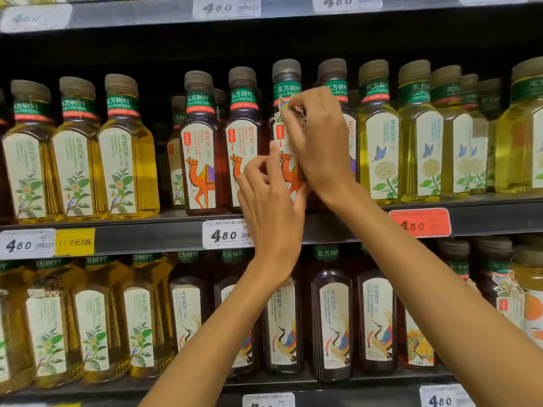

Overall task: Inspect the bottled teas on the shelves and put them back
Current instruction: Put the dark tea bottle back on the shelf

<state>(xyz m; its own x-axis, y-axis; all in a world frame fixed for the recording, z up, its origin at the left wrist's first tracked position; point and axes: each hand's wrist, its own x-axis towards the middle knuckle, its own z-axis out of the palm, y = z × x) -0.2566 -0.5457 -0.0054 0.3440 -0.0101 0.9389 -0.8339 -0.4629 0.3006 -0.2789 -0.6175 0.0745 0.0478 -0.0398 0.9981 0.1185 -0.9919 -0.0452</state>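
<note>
A dark tea bottle (286, 83) with a camel label and a grey-brown cap stands in the middle shelf's front row. My left hand (271, 198) grips its lower body from the left, thumb up along the label. My right hand (318, 139) covers its shoulder and pinches a small paper tag (284, 105) hanging at the bottle's neck. Most of the label is hidden behind both hands. Two more camel-label bottles (201, 148) stand to its left.
Yellow tea bottles (126, 148) fill the shelf's left part and others (379, 136) its right part. The middle shelf edge (147, 236) carries price tags. Dark crane-label bottles (332, 315) line the lower shelf. Another shelf edge (132, 13) runs overhead.
</note>
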